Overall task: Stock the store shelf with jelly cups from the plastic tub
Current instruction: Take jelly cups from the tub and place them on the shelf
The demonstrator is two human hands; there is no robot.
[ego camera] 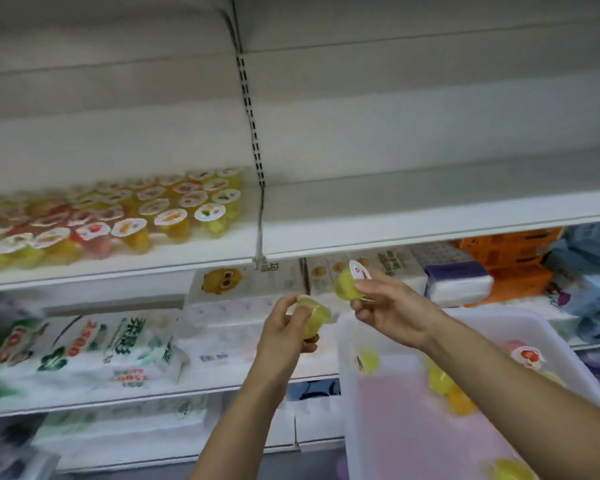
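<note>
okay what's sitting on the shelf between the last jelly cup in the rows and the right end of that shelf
Nothing: in the head view, the white shelf is bare from the rightmost jelly cup to the frame's right edge, apart from the slotted upright behind.

Below the stocked level we see white tissue packs with green print (94, 344) lying on a lower shelf at left. Further right we have a white pack with a yellow cartoon face (246, 278), then a white-and-purple pack (459, 280) just beside orange packs (510, 261). Blue packs (593, 289) at far right, too blurred to read.
</note>
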